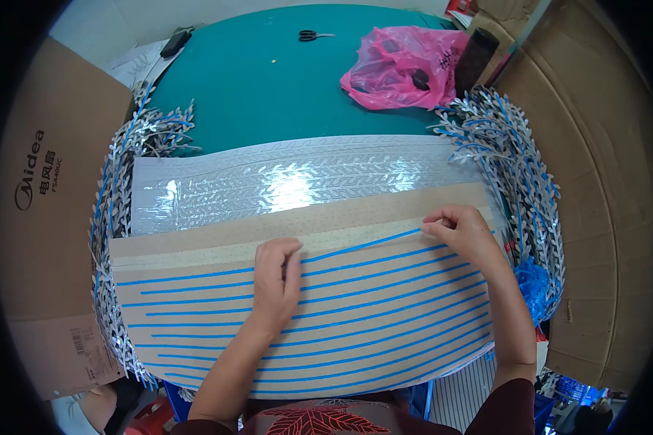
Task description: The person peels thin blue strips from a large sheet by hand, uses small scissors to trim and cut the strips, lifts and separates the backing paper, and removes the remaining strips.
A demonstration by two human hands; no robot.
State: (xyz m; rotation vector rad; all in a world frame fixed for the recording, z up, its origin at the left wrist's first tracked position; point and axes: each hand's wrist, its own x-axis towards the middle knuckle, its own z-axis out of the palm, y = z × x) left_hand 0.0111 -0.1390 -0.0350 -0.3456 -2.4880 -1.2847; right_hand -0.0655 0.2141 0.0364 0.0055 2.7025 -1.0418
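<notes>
A tan board with a pale band along its upper part lies in front of me, lined with several thin blue strips. My right hand pinches the end of the topmost blue strip at the board's upper right. Between my hands this strip runs taut and slants upward, away from the line below it. My left hand is closed over the same strip near the middle of the board; its fingertips are partly hidden. Behind the board lies a shiny clear sheet with embossed leaf patterns.
Silvery leaf garlands with blue stems hang at the left and right. A pink plastic bag and scissors lie on the green table. Cardboard boxes flank both sides, one a printed carton. A blue bag hangs at right.
</notes>
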